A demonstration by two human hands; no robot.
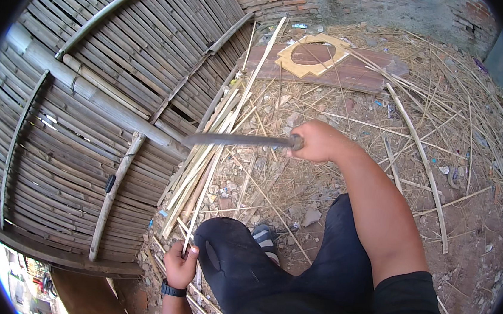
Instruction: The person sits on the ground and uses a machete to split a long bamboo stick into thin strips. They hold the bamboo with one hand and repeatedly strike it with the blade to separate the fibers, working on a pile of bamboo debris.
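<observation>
In my right hand (317, 142) is a machete (241, 140), gripped by its handle. Its long dark blade points left, level across the view, over a pile of strips. Down by my left knee, my left hand (181, 264) is closed round the near end of a long pale bamboo strip (220, 154). That strip runs away from me, passes under the blade in the view and reaches toward the far wall. Several more split bamboo strips (192, 188) lie beside it along the foot of the bamboo wall.
A slatted bamboo wall (83, 160) stands close on my left. Far ahead, a yellowish board with a round hole (285, 61) lies on a brown wooden panel (360, 77) before a brick wall (277, 1). Loose strips, a curved stick (422, 160) and rubble litter the ground.
</observation>
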